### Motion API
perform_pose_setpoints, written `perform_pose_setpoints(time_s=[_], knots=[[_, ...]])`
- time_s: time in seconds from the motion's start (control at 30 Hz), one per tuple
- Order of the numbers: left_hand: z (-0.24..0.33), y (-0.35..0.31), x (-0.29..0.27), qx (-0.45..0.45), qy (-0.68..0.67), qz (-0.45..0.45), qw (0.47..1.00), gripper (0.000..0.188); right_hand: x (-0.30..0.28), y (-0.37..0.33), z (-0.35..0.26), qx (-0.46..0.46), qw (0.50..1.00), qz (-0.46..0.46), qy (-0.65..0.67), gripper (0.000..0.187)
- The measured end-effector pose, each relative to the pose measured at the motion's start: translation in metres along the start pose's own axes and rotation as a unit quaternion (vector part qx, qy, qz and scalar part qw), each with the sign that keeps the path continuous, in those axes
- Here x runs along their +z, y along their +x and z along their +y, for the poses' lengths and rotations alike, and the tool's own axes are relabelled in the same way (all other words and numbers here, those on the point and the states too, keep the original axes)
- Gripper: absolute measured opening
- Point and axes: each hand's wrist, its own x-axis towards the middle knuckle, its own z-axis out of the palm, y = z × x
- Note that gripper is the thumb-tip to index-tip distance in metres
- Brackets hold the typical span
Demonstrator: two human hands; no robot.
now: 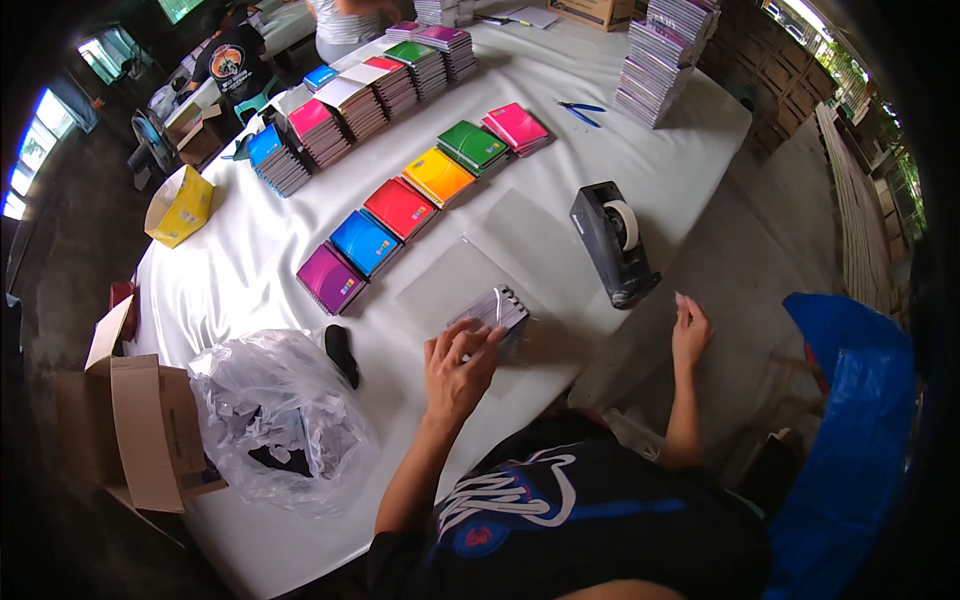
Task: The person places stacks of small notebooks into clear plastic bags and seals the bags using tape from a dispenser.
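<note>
My left hand (462, 372) is curled over a small stack of spiral notebooks (503, 310), its fingers pressing on it. Black binding rings show at the stack's far end, and clear plastic seems to be around it. Flat clear plastic sheets (440, 283) lie under and beyond the stack. Out past the table edge, my right hand (690, 332) is raised with thumb and fingers pinched together. A tiny pale bit shows at its fingertips, too small to name for certain. Closest to that hand is a black tape dispenser (603, 262) with a roll of tape.
A row of coloured notebooks (402, 207) crosses the table, with taller notebook stacks (372, 97) behind. Blue-handled pliers (581, 112) lie beyond the dispenser. At left are a plastic bag of scraps (280, 420), a cardboard box (150, 420) and a yellow container (180, 207). Other people (232, 60) are farther back.
</note>
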Motion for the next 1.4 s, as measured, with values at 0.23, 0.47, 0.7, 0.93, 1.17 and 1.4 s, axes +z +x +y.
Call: perform_pose_setpoints(time_s=[0.23,0.47,0.7,0.93,1.17,1.4], knots=[[-0.01,-0.008,0.012,-0.084,-0.105,0.042,0.99,0.055,-0.004,-0.038,-0.196,0.113,0.819,-0.346,0.443,0.024],[-0.014,-0.009,0.01,-0.065,-0.1,0.035,0.992,0.055,0.029,-0.07,-0.244,0.255,0.774,-0.445,0.372,0.032],[-0.002,-0.002,-0.006,-0.077,-0.001,-0.072,0.994,0.049,0.046,-0.08,-0.213,0.197,0.804,-0.464,0.316,0.045],[0.009,0.035,-0.012,-0.128,-0.022,-0.165,0.978,0.05,0.086,-0.134,-0.147,0.173,0.82,-0.442,0.321,0.037],[0.007,0.061,0.004,-0.233,-0.038,-0.206,0.95,0.087,0.063,-0.116,-0.18,0.02,0.554,-0.786,0.274,0.031],[-0.006,-0.014,-0.021,-0.273,-0.345,-0.041,0.897,0.1,0.077,-0.067,-0.187,0.102,0.527,-0.519,0.665,0.094]])
